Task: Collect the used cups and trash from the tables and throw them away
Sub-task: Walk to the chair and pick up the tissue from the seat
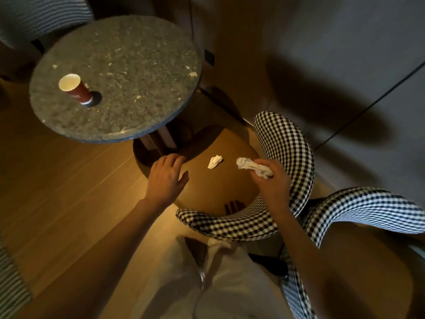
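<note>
Right hand [273,180] clutching crumpled tissue [253,169], left hand [166,178] outstretched, relaxed

The right hand [273,180] covers part of the tissue [253,168] it holds, so the wad's full shape cannot be told. The table [128,54] hides most of its own base. A second chair [368,203] is cut off at the right edge, and another [41,14] at the top left. The cup's [76,89] print is too small to read.
</note>
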Demonstrator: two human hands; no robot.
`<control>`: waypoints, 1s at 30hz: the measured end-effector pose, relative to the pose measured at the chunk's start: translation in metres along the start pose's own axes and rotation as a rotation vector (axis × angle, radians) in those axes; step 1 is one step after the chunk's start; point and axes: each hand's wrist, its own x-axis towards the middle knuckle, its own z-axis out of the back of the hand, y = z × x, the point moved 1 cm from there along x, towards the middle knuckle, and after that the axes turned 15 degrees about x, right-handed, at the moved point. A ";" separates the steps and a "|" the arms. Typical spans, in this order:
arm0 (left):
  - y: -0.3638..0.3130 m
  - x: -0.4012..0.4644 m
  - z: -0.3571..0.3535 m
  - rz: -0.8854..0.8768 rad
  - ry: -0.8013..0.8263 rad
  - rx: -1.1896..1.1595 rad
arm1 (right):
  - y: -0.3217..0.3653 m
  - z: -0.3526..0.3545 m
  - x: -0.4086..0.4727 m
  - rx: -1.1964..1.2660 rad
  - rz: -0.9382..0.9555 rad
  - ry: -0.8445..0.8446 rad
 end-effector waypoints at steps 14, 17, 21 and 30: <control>0.004 0.174 -0.103 -0.420 0.122 0.026 | -0.066 -0.069 0.048 -0.301 -0.124 -0.369; 0.004 0.205 -0.133 -0.472 0.158 0.011 | -0.090 -0.090 0.059 -0.365 -0.175 -0.405; -0.006 0.229 -0.188 -0.442 0.240 -0.014 | -0.137 -0.110 0.069 -0.254 -0.359 -0.514; -0.041 0.240 -0.328 -0.315 0.366 -0.114 | -0.260 -0.151 0.076 -0.114 -0.502 -0.570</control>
